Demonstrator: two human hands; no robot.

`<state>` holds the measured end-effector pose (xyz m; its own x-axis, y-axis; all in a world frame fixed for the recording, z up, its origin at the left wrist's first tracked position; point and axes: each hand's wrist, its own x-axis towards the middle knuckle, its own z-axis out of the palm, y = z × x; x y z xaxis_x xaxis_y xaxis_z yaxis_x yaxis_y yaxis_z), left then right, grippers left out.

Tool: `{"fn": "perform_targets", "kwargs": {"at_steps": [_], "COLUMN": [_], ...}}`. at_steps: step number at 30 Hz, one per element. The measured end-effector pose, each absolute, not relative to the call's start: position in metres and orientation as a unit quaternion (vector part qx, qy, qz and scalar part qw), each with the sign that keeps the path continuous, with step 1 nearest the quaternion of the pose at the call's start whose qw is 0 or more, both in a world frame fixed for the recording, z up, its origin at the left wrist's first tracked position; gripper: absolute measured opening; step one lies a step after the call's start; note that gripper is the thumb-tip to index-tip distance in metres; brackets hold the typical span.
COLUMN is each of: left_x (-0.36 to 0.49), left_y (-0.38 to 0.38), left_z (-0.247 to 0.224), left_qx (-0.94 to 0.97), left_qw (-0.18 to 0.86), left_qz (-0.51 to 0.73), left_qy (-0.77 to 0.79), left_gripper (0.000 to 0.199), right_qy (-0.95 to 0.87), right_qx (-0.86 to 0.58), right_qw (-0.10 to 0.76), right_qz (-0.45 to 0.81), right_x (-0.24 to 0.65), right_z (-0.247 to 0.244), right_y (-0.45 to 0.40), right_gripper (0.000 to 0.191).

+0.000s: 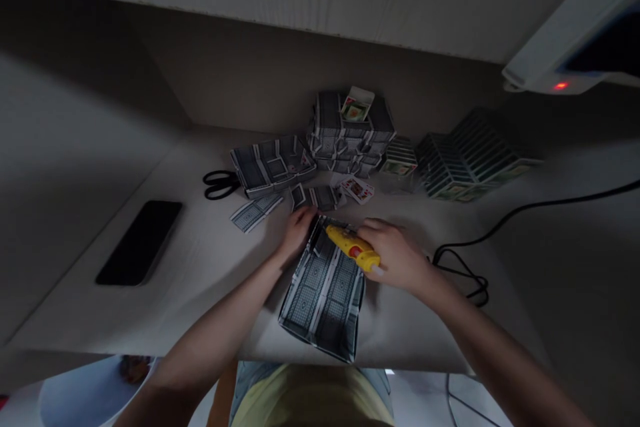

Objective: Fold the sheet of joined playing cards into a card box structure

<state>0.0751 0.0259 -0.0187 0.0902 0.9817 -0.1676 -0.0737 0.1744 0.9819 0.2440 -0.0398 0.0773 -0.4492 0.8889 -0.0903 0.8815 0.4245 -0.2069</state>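
Note:
Near the table's front edge lies a box-like piece made of playing cards (320, 290), its patterned backs facing up. At its far left corner is my left hand (299, 230), with the fingers closed on that edge. My right hand (393, 250) is wrapped round a yellow glue gun (353, 247), whose nozzle points left over the far end of the piece. Just beyond my left hand, a small folded card piece (323, 197) and loose face-up cards (357, 189) lie on the table.
An open card tray (273, 163) and black scissors (220, 184) are at the back left, near a phone (140, 242). Stacked card boxes (350, 130) stand at the back. Card packs (470, 160) are at the right, with a black cable (525, 210) nearby.

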Motion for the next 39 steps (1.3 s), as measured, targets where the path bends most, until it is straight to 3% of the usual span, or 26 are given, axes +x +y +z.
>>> {"fn": "perform_targets", "kwargs": {"at_steps": [10, 39], "left_x": [0.074, 0.075], "left_y": [0.027, 0.031], "left_z": [-0.021, -0.033], "left_qx": [0.475, 0.484], "left_qw": [0.556, 0.556], "left_qz": [0.45, 0.456], "left_qy": [0.513, 0.498], "left_gripper": [0.024, 0.028], "right_qy": [-0.844, -0.826], "right_qx": [-0.534, -0.562], "right_qw": [-0.035, -0.012], "right_qz": [0.031, 0.029], "right_x": [0.233, 0.234], "right_z": [0.078, 0.067], "right_y": [-0.035, -0.036], "right_gripper": [0.02, 0.012]}}
